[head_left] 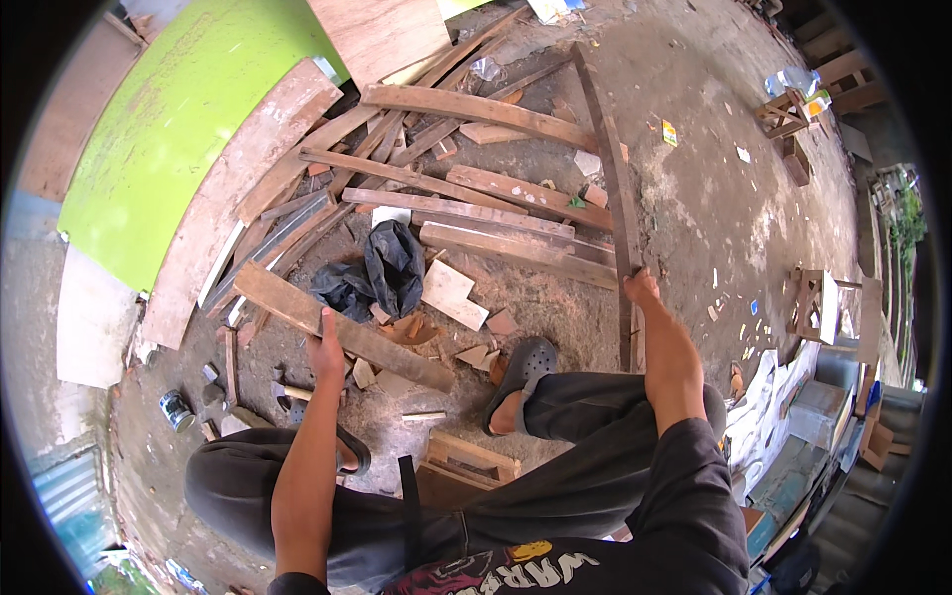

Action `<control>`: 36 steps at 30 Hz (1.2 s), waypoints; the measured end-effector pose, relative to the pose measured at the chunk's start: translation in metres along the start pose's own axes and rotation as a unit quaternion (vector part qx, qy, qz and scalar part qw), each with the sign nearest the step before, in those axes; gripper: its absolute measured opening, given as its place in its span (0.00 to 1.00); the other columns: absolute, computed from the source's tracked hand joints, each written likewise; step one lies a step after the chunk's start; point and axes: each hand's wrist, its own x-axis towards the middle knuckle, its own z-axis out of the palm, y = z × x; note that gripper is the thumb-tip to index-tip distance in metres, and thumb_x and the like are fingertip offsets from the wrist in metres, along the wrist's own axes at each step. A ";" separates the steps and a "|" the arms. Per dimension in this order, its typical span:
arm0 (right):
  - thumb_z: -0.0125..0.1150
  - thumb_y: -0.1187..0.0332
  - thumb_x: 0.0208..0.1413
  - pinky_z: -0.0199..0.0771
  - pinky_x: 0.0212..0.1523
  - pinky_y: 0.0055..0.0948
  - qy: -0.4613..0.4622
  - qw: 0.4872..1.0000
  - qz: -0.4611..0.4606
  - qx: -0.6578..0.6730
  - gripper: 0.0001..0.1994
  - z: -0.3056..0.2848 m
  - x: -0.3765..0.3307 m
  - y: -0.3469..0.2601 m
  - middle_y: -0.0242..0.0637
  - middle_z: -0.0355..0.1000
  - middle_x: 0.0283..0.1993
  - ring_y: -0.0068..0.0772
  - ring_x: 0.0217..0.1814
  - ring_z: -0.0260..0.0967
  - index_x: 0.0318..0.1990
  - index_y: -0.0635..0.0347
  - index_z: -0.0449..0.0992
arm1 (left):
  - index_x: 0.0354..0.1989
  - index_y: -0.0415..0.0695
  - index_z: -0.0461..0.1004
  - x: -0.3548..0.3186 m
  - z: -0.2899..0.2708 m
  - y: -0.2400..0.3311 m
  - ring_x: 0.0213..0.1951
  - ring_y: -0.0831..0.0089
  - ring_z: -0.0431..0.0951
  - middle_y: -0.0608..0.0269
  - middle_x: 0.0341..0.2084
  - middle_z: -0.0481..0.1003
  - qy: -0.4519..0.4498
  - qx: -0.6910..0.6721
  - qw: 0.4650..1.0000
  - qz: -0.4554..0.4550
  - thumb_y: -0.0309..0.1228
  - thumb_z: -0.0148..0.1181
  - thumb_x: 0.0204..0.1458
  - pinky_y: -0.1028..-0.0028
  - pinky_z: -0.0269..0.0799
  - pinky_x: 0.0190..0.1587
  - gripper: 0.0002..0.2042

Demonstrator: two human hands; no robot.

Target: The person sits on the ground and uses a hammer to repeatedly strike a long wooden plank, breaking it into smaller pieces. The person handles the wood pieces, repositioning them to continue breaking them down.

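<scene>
My left hand (326,351) is closed on a short wooden plank (387,352), thumb over its near edge and the other fingers mostly hidden. The plank slants from upper left to lower right in front of my knees. Out to the right, my right hand (643,287) grips a long, narrow dark wooden board (607,164) near its lower part. That board runs away from me along the right side of a pile of timber (466,213). A crumpled black plastic bag (394,268) lies just beyond the short plank.
A hammer (290,390) and a paint can (177,411) are on the ground at left. Broken tile pieces (454,295) lie before my clog (531,365). Green and brown panels (203,139) are at the far left. A small wooden stool (783,114) stands far right, over littered concrete.
</scene>
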 end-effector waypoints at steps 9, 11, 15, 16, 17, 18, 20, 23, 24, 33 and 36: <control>0.62 0.41 0.48 0.65 0.63 0.45 0.069 0.994 0.028 0.086 0.45 0.040 0.015 -0.005 0.64 0.63 0.62 0.57 0.63 0.65 0.66 0.60 0.51 | 0.61 0.29 0.62 -0.008 0.016 0.002 0.54 0.61 0.70 0.47 0.57 0.68 -0.013 -0.011 1.000 -0.017 0.53 0.61 0.54 0.69 0.64 0.57 0.38; 0.63 0.38 0.47 0.65 0.62 0.45 0.081 0.989 0.048 0.114 0.46 0.039 0.023 -0.003 0.61 0.65 0.61 0.57 0.62 0.66 0.64 0.61 0.55 | 0.61 0.29 0.62 -0.005 0.017 -0.003 0.54 0.62 0.70 0.47 0.56 0.68 -0.020 -0.026 0.999 -0.001 0.52 0.62 0.54 0.69 0.65 0.56 0.38; 0.63 0.38 0.47 0.66 0.61 0.43 0.084 0.980 0.059 0.170 0.43 0.025 -0.009 -0.031 0.56 0.69 0.57 0.55 0.62 0.66 0.61 0.64 0.63 | 0.61 0.30 0.61 -0.007 0.004 0.001 0.53 0.63 0.70 0.48 0.55 0.68 -0.006 -0.025 1.000 -0.005 0.52 0.62 0.54 0.69 0.65 0.56 0.38; 0.63 0.39 0.48 0.67 0.60 0.43 0.091 0.977 0.051 0.183 0.41 0.017 -0.021 -0.040 0.55 0.70 0.57 0.54 0.63 0.66 0.60 0.64 0.65 | 0.61 0.30 0.61 -0.006 0.003 0.002 0.53 0.63 0.70 0.48 0.55 0.68 -0.009 -0.035 0.999 0.002 0.51 0.62 0.55 0.69 0.65 0.56 0.38; 0.63 0.39 0.49 0.67 0.59 0.43 0.113 0.971 0.042 0.207 0.39 0.013 -0.023 -0.045 0.55 0.71 0.56 0.55 0.62 0.66 0.57 0.65 0.67 | 0.61 0.30 0.61 -0.005 0.000 0.004 0.53 0.63 0.70 0.48 0.55 0.68 -0.010 -0.045 0.999 0.008 0.51 0.62 0.55 0.69 0.65 0.56 0.38; 0.63 0.40 0.49 0.67 0.59 0.44 0.136 0.963 0.037 0.230 0.37 0.009 -0.023 -0.046 0.56 0.72 0.55 0.56 0.61 0.67 0.54 0.67 0.70 | 0.61 0.30 0.61 -0.006 0.002 0.010 0.54 0.63 0.70 0.48 0.55 0.68 -0.016 -0.045 0.999 0.006 0.51 0.61 0.55 0.69 0.64 0.56 0.38; 0.63 0.41 0.50 0.68 0.57 0.43 0.161 0.945 0.030 0.283 0.35 -0.002 -0.017 -0.053 0.55 0.73 0.52 0.55 0.59 0.68 0.49 0.69 0.74 | 0.62 0.30 0.60 -0.008 0.005 0.021 0.54 0.64 0.69 0.49 0.55 0.68 -0.026 -0.045 0.999 0.000 0.51 0.61 0.55 0.69 0.64 0.56 0.38; 0.63 0.41 0.51 0.67 0.58 0.41 0.135 0.907 0.012 0.398 0.35 -0.025 -0.008 -0.092 0.55 0.72 0.52 0.50 0.59 0.69 0.49 0.71 0.74 | 0.63 0.30 0.60 -0.001 0.001 0.016 0.58 0.62 0.67 0.50 0.60 0.65 -0.020 -0.044 0.999 0.013 0.53 0.59 0.56 0.69 0.60 0.61 0.39; 0.63 0.41 0.51 0.64 0.61 0.41 0.101 0.890 -0.003 0.444 0.37 -0.026 -0.018 -0.115 0.56 0.70 0.57 0.50 0.61 0.67 0.53 0.71 0.71 | 0.63 0.30 0.60 -0.001 -0.003 0.013 0.58 0.62 0.67 0.50 0.60 0.65 -0.010 -0.043 0.999 0.025 0.53 0.59 0.56 0.69 0.60 0.61 0.39; 0.50 0.44 0.63 0.60 0.66 0.41 -0.047 0.749 -0.073 0.657 0.41 -0.042 -0.075 -0.315 0.56 0.56 0.68 0.44 0.65 0.62 0.63 0.81 0.55 | 0.58 0.32 0.65 0.000 -0.041 0.005 0.55 0.66 0.68 0.54 0.54 0.69 0.033 -0.041 0.998 -0.016 0.53 0.59 0.56 0.70 0.61 0.58 0.34; 0.43 0.44 0.65 0.64 0.63 0.47 -0.062 0.736 -0.138 0.660 0.39 -0.047 -0.096 -0.391 0.55 0.55 0.68 0.46 0.62 0.65 0.65 0.79 0.54 | 0.59 0.32 0.64 -0.004 -0.060 -0.002 0.54 0.64 0.69 0.52 0.53 0.71 0.055 -0.065 0.995 -0.047 0.51 0.58 0.57 0.69 0.62 0.58 0.34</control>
